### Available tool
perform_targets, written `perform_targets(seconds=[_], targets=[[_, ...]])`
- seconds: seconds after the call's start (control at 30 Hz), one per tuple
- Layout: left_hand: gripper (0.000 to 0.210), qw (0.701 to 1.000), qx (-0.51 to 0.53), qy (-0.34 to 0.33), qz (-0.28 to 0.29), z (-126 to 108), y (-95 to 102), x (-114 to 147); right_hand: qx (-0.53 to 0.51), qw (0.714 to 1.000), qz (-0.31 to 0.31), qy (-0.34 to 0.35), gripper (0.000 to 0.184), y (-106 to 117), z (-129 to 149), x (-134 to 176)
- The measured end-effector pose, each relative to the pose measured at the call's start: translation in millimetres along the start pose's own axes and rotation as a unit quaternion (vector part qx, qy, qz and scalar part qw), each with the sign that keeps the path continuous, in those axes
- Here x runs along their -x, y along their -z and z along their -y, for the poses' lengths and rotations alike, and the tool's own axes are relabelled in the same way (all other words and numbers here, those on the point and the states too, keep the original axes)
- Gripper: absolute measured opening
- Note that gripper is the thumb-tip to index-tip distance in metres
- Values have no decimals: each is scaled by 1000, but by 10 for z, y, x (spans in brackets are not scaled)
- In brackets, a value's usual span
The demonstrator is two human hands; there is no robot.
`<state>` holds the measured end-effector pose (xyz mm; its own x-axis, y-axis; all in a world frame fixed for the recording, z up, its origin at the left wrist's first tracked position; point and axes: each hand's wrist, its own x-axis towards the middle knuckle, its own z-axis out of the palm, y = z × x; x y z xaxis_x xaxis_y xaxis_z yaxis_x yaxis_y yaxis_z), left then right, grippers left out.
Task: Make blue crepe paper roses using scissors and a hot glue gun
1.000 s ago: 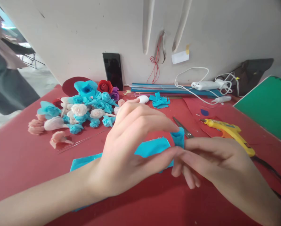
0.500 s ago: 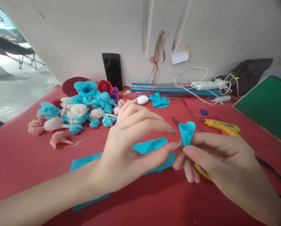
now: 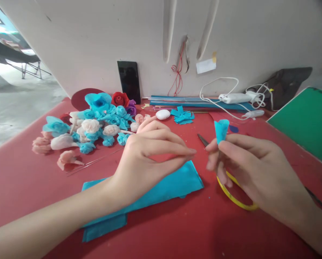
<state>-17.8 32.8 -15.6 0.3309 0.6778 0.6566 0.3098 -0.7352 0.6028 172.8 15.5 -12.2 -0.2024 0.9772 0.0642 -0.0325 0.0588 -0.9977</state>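
Between the fingertips of my right hand (image 3: 247,162), a small cone of rolled blue crepe paper (image 3: 221,131) stands upright, its flared mouth at the top. My left hand (image 3: 150,158) is closed in a pinch, apart from the cone; whether anything is between its fingertips I cannot make out. Beneath my left hand and forearm lies a folded stack of blue crepe paper (image 3: 177,185). Scissors lie under my right hand, which hides their middle; their yellow handle (image 3: 239,203) and dark blade tip show.
On the left of the red table (image 3: 161,233) is a heap of paper flowers (image 3: 90,126). A phone (image 3: 129,81) leans on the wall. Behind are a white egg-shaped object (image 3: 163,114), blue paper strips (image 3: 182,116) and a white power strip (image 3: 235,98); a green board (image 3: 306,126) stands right.
My right hand has carried the paper cone up and slightly right, away from my left hand. The left thumb and fingers, apart before, have come together. The yellow glue gun is now hidden.
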Motion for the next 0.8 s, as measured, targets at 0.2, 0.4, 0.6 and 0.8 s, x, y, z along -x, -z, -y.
perform_targets(seconds=[0.2, 0.4, 0.6, 0.8], targets=[[13, 996, 30, 80, -2, 63, -31, -26, -40, 999, 17, -15, 18, 61, -33, -45], [16, 994, 24, 102, -11, 79, -33, -16, -43, 999, 17, -2, 20, 91, -96, -89], [11, 995, -4, 102, 14, 167, -21, -32, 19, 999, 28, -5, 25, 131, -95, -101], [10, 976, -15, 191, 101, 373, -82, -10, 216, 944, 199, -150, 26, 234, -73, -207]])
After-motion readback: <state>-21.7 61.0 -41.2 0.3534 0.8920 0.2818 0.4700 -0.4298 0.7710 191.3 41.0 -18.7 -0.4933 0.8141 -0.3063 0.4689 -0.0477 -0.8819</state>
